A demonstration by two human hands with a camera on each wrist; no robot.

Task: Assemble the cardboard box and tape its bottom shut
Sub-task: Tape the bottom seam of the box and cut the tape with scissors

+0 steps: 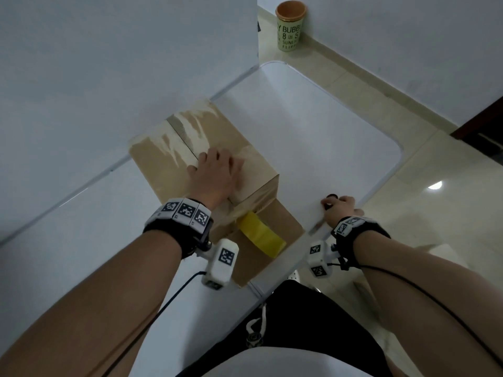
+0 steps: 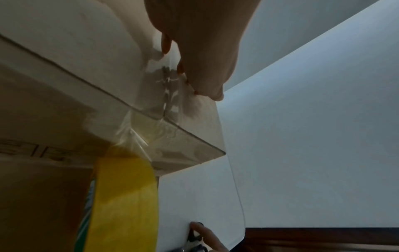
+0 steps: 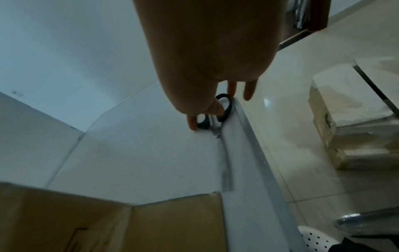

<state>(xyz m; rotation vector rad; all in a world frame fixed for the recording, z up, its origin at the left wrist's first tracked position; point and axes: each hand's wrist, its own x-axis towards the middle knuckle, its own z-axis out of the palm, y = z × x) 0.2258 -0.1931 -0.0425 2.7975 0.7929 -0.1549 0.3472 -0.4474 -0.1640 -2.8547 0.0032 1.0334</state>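
Note:
A brown cardboard box [image 1: 163, 164] stands on the white table [image 1: 313, 126] with its closed flaps facing up. Clear tape [image 1: 187, 131] runs along the flap seam and down the near side. My left hand [image 1: 217, 170] lies flat on the taped seam with its fingers straight [image 2: 205, 51], pressing the tape [image 2: 168, 95]. A yellow tape strip [image 1: 261, 235] sticks to the box's near side [image 2: 125, 196]. My right hand [image 1: 340, 210] is at the table's right edge, thumb and fingers pinching the black handles of the scissors [image 3: 225, 105], which lie on the table.
The table's right edge [image 3: 244, 145] is just beside the scissors, with tiled floor beyond. A green cup [image 1: 290, 25] stands on the floor at the back. Wrapped packages [image 3: 356, 110] sit on the floor to the right. A white wall runs behind the box.

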